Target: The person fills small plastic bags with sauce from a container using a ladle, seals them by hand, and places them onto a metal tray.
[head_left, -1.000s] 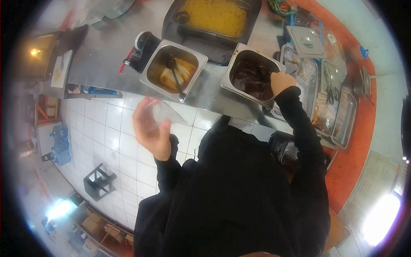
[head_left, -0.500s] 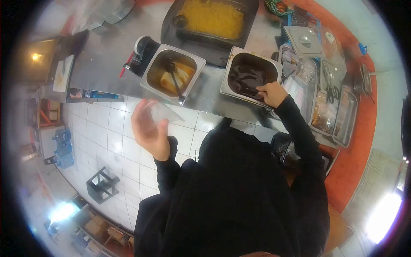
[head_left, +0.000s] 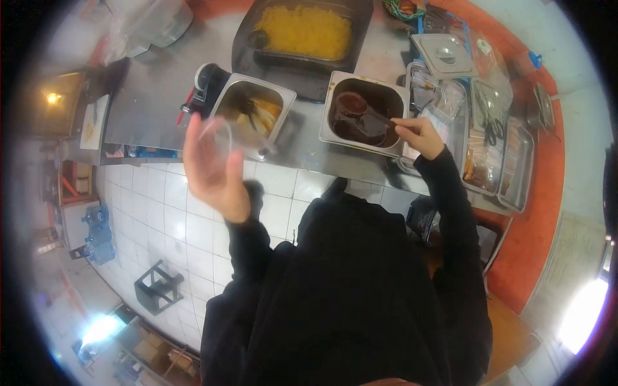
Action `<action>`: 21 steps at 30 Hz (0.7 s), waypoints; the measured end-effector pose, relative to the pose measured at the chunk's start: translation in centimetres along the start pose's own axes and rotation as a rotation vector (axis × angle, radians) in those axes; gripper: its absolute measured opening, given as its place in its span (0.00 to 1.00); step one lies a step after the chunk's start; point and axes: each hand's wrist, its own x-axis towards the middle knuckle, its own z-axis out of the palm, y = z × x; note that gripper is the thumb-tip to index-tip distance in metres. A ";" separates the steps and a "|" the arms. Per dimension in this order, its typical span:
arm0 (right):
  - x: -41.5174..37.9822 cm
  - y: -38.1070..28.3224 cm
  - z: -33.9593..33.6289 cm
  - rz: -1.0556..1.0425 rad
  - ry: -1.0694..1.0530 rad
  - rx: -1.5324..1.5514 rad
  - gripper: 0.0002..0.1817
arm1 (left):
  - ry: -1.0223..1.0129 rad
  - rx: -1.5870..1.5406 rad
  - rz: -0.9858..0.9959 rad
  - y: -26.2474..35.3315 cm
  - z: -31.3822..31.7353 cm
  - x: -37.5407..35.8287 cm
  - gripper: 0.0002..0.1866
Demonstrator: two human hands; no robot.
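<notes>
My right hand (head_left: 420, 136) is closed on the handle of a ladle (head_left: 351, 103), whose bowl is up at the surface of dark brown sauce (head_left: 360, 128) in a steel container (head_left: 326, 132). A clear plastic bag (head_left: 222, 143), partly blurred, is held in my left hand (head_left: 215, 174), fingers curved around it. That hand is in front of the counter's edge, left of a second steel container (head_left: 291, 96) with light and orange-brown contents and a dark-handled utensil.
Behind the containers is a black tray of yellow food (head_left: 302, 32). Steel trays with packets and scissors (head_left: 492, 132) stand at the right, near a steel lid (head_left: 444, 55). A black tape dispenser (head_left: 209, 83) sits at the left. A dark stool (head_left: 158, 287) stands on the tiled floor.
The ladle bowl has come up into sight in the sauce. My right hand has shifted slightly right, and my left hand has moved left and up with the bag. The view has shifted slightly.
</notes>
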 end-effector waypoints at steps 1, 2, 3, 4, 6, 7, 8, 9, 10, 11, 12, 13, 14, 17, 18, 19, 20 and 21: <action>-0.2 -0.5 -0.4 -0.078 0.043 -0.058 0.13 | -0.013 -0.032 0.019 -0.1 0.9 0.5 0.31; -0.6 -1.3 -0.9 -0.077 0.050 -0.057 0.13 | -0.019 -0.036 0.020 0.0 1.9 1.1 0.31; -1.0 -2.3 -1.5 -0.063 0.065 -0.019 0.14 | -0.042 -0.065 -0.007 0.2 2.9 1.6 0.30; -1.4 -3.2 -2.0 -0.050 0.080 0.017 0.14 | -0.064 -0.094 -0.034 0.3 4.0 2.1 0.29; -2.0 -4.4 -3.0 -0.085 0.105 0.016 0.15 | -0.122 -0.132 0.011 0.2 5.9 3.3 0.28; -2.3 -5.1 -3.3 -0.132 0.125 -0.002 0.15 | -0.175 -0.164 0.054 -0.1 6.8 3.9 0.28; -2.6 -5.7 -3.7 -0.179 0.146 -0.021 0.15 | -0.176 -0.170 0.059 -0.6 7.7 4.5 0.28; -2.8 -6.0 -4.2 -0.220 0.163 -0.066 0.15 | -0.185 -0.223 0.073 -1.1 8.6 5.1 0.28; -2.9 -6.6 -4.5 -0.223 0.170 -0.070 0.15 | -0.195 -0.276 0.089 -1.3 9.4 5.5 0.28; -3.1 -7.2 -4.8 -0.217 0.171 -0.046 0.15 | -0.204 -0.307 0.087 -1.3 10.3 5.6 0.25; -3.2 -7.5 -5.0 -0.211 0.170 -0.020 0.15 | -0.205 -0.312 0.094 -1.8 10.9 5.8 0.25; -3.2 -7.3 -5.2 -0.207 0.168 -0.017 0.15 | -0.193 -0.294 0.108 -2.9 11.4 5.9 0.26; -3.3 -7.2 -5.3 -0.216 0.169 -0.021 0.15 | -0.178 -0.275 0.123 -3.9 11.9 5.7 0.27; -3.5 -7.3 -5.4 -0.181 0.153 -0.120 0.15 | -0.209 -0.172 0.126 -5.7 12.9 4.4 0.25; -3.6 -7.3 -5.4 -0.181 0.140 -0.091 0.15 | -0.226 -0.096 0.111 -6.5 13.1 3.9 0.25; -3.7 -7.3 -5.4 -0.177 0.127 -0.061 0.16 | -0.228 -0.079 0.103 -7.6 13.3 3.5 0.26; -3.7 -7.3 -5.7 -0.179 0.123 -0.062 0.16 | -0.225 -0.077 0.104 -8.6 13.5 3.2 0.26; -3.6 -7.4 -6.1 -0.186 0.119 -0.084 0.16 | -0.241 -0.054 0.072 -9.2 13.6 2.9 0.26</action>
